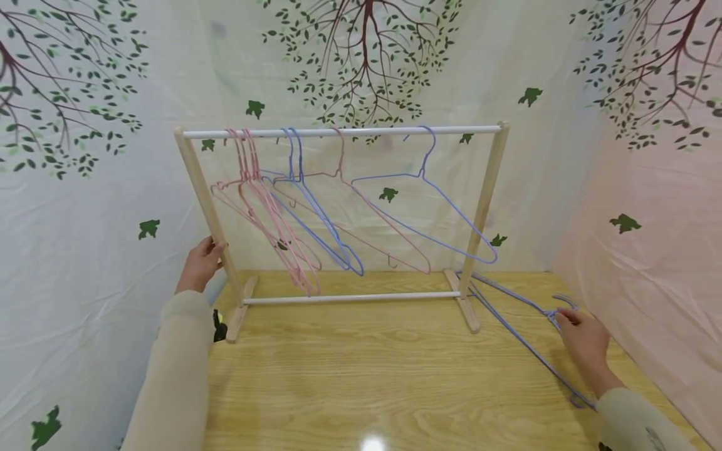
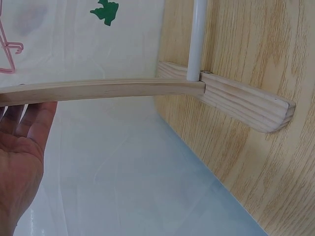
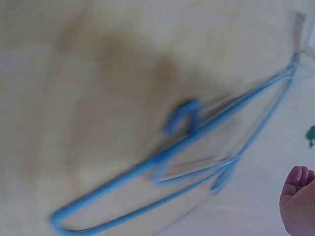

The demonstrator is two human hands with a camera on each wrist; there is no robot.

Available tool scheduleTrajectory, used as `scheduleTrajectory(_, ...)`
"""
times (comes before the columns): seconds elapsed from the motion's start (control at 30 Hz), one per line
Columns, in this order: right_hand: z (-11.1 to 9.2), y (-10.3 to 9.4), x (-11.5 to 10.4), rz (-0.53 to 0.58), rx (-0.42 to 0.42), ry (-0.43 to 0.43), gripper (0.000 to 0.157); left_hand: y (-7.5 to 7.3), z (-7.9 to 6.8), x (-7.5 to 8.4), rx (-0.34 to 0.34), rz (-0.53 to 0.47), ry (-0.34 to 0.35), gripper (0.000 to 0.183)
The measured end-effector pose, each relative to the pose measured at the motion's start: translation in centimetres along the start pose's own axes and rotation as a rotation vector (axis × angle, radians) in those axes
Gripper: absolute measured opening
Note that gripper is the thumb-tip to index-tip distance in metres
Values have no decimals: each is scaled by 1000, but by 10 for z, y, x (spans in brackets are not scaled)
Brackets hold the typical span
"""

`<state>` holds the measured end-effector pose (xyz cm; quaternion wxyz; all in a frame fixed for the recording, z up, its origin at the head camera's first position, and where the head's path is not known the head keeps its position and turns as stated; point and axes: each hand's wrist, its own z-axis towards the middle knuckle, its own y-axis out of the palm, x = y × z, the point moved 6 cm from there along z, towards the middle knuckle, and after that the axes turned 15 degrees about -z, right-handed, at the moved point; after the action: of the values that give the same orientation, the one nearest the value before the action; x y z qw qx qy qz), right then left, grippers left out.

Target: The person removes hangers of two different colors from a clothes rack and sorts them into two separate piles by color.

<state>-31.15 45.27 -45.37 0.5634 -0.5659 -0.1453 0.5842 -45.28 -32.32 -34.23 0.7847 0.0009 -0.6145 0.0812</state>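
A small wooden clothes rack (image 1: 489,181) stands on the table, with pink hangers (image 1: 341,156) and blue hangers (image 1: 424,160) on its white top rail. My left hand (image 1: 198,266) holds the rack's left post (image 2: 113,89); in the left wrist view the fingertips pass out of sight at the wood. On the right, more blue hangers (image 1: 516,332) lie flat, overlapping one another. My right hand (image 1: 586,341) is at the neck of one in the head view. From the right wrist, the loosely bent fingers (image 3: 294,179) show apart from the blue hangers (image 3: 133,172), which are blurred.
The wood-grain table (image 1: 350,376) spreads in front of the rack. Cloth with printed leaves (image 1: 530,96) hangs behind and at both sides. A small black object (image 1: 219,327) sits by the rack's left foot (image 1: 239,313).
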Motion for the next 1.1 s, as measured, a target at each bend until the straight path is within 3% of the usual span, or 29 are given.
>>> scheduleTrajectory(0.4,17,-39,-100,317,30,-106,49,5,-1,1,-19,13,-27,55)
scheduleTrajectory(0.7,34,-73,-183,416,94,-245,43,1,-2,3,-17,26,-29,56)
scheduleTrajectory(0.87,37,-79,-210,412,113,-266,39,2,-2,2,-40,30,-45,58)
scheduleTrajectory(1.1,43,-77,-229,391,131,-318,34,3,-1,3,-55,41,-50,59)
